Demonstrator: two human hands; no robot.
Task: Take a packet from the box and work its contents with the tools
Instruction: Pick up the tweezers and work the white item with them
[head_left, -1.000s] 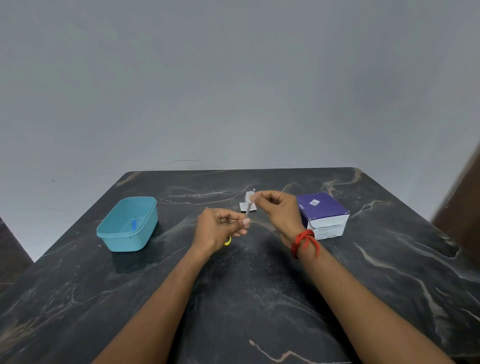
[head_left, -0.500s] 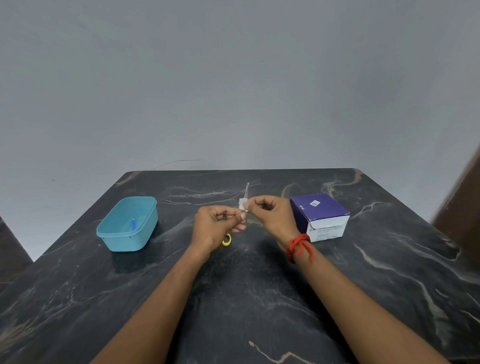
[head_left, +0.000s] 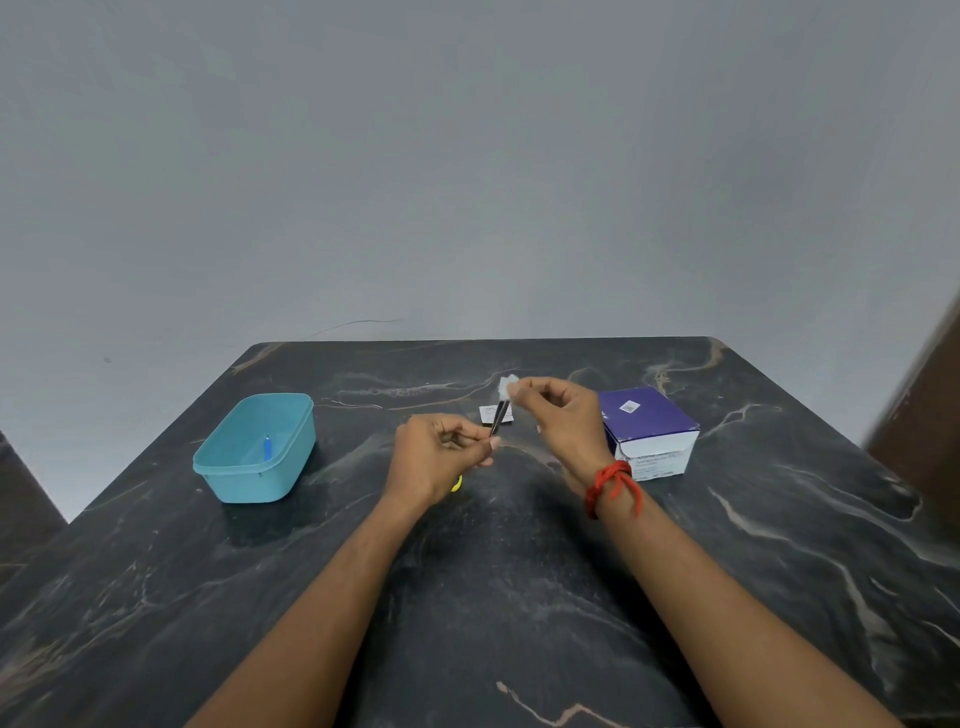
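— Swab: small, white, soft-looking, pinched at the fingers of the right hand, raised above the counter.

— And the left hand?

— Closed on a slim dark tool, probably tweezers, slanting up toward the white piece; tips at or just under it, contact too fine to tell. Fingers of both hands pressed together, each clamped on its own item.

— Packet?

— Lying flat on the counter just behind the tool, looks like the torn wrapper. Purple-and-white box just right of the right hand, closed as far as can be seen.

— Anything else about?

— Teal plastic tub well to the left, with a small blue object inside. Something yellow peeking out below the left hand, too hidden to name.

— Step in hand?

— Judging by the layout: packet already out and opened, contents now being worked against the tool.

— Next move?

— Likely calls for seating the tips firmly on the swab, then easing the right-hand pinch without tearing or dropping the soft piece.
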